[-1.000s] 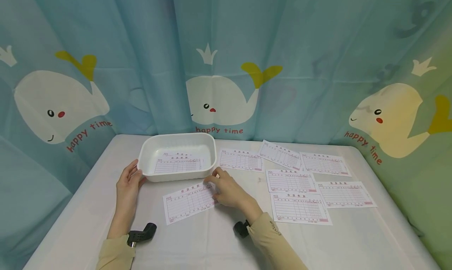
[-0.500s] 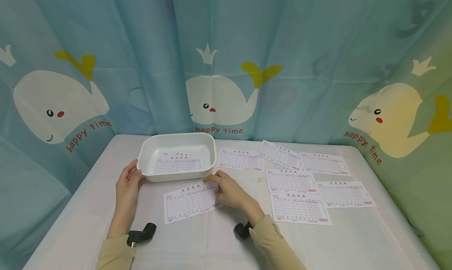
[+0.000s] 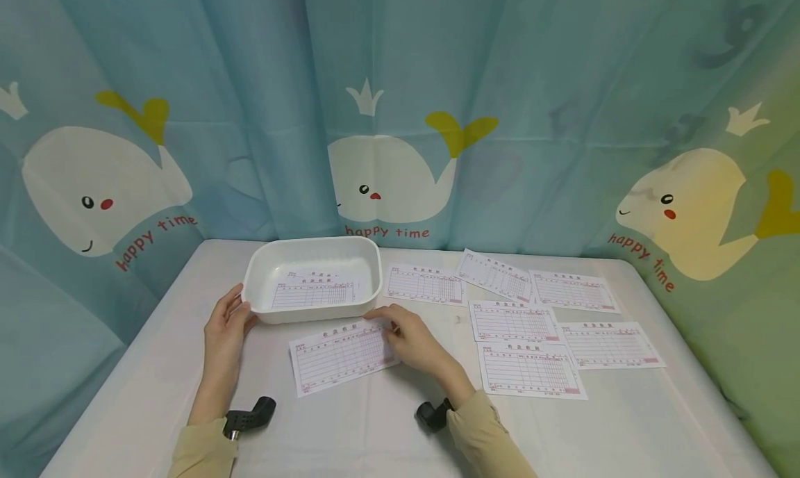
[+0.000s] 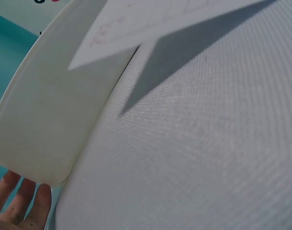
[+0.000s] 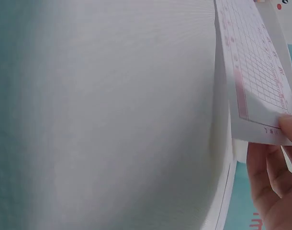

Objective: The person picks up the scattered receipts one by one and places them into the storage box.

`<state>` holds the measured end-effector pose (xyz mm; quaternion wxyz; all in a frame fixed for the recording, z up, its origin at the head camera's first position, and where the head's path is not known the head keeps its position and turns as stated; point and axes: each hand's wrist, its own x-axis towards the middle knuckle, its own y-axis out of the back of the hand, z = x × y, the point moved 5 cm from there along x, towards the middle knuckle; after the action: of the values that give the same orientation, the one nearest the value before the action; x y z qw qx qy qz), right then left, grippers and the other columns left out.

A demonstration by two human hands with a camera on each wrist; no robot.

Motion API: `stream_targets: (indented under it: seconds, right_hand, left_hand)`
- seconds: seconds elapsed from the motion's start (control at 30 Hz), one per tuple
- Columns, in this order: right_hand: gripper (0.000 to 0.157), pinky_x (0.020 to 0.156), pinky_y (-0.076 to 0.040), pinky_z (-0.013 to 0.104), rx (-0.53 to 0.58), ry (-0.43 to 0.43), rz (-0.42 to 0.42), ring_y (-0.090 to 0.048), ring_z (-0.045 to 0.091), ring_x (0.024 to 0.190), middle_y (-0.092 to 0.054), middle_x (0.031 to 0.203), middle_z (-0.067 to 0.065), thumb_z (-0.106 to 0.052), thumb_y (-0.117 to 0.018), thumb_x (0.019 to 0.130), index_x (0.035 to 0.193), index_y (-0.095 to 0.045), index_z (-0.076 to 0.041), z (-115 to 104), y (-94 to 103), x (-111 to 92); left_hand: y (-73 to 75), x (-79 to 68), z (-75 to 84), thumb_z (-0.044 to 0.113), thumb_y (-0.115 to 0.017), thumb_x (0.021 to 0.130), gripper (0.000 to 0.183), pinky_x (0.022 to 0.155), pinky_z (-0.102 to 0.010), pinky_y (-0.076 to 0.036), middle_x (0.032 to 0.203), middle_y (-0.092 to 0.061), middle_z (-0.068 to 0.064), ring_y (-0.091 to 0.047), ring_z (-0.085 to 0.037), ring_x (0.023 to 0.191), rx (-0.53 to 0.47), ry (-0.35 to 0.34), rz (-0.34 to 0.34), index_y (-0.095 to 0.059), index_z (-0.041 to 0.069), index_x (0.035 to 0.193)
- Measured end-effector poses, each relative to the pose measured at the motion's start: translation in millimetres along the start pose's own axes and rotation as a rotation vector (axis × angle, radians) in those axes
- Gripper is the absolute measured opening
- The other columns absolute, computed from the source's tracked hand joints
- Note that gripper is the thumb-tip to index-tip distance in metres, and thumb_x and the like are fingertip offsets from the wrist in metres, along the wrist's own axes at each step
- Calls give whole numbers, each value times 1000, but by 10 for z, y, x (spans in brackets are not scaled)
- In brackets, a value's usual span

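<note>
A curtained-off workspace; whether in a home or an office cannot be told. A blue-green curtain (image 3: 531, 82) with cartoon whales (image 3: 394, 176) fills the upper half, behind a white table (image 3: 625, 422).

White-clothed table (image 3: 350, 436); on it, a white tray (image 3: 312, 314); six printed slips (image 3: 531, 370)

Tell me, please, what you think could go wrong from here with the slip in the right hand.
The held slip might bend or swing, since the right hand pinches it at only one end. It could also catch on the white tray, as it sits just in front of the tray's wall. And the tray might turn if bumped, with the left hand holding it at just one corner.
</note>
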<state>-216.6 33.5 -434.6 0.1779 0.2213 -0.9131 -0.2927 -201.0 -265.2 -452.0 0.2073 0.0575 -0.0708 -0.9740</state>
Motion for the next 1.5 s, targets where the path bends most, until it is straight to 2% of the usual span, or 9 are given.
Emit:
stream_targets:
  seconds: [0.2,0.47,0.73,1.0,1.2,1.5]
  right_hand:
    - [42,70,-46,18,39,-10,37,-53,13,82,-64,103,5,9,-52,87,120,-64,-13,1,51,-17]
    - [41,75,-50,20,34,4,100,-57,15,88,-65,109,5,10,-53,86,119,-64,-13,-33,137,-3]
    - [39,73,-52,20,39,2,148,-57,14,85,-63,100,4,8,-54,86,117,-65,-13,-87,218,19]
    - [40,69,-52,19,25,21,151,-57,13,82,-63,99,4,9,-54,87,118,-65,-14,-163,271,58]
    - [40,69,-52,19,25,41,153,-55,13,83,-63,102,5,9,-54,87,119,-64,-13,-247,310,106]
    - [41,67,-51,19,48,39,204,-53,14,85,-61,99,6,9,-54,87,120,-65,-13,-300,377,175]
  left_hand:
    - [-1,-2,-1,28,-41,103,48,92,-5,-48,152,-39,-9,-46,-14,130,-11,-1,-4,-31,22,150]
    - [0,-6,5,28,-41,103,48,91,-4,-48,151,-40,-8,-46,-13,130,-14,0,-5,-32,23,150]
    - [-4,-6,18,26,-42,103,47,90,-3,-47,151,-40,-7,-46,-13,130,-33,9,2,-33,22,149]
    - [-1,-11,17,28,-41,103,48,93,-5,-48,153,-38,-8,-45,-17,133,-17,4,-5,-31,22,150]
    - [-3,-8,21,25,-41,103,47,90,-3,-48,150,-41,-8,-47,-13,129,-20,-3,6,-33,21,149]
    - [5,-5,4,28,-42,103,48,95,-8,-48,152,-39,-9,-46,-15,131,-11,1,-1,-32,23,149]
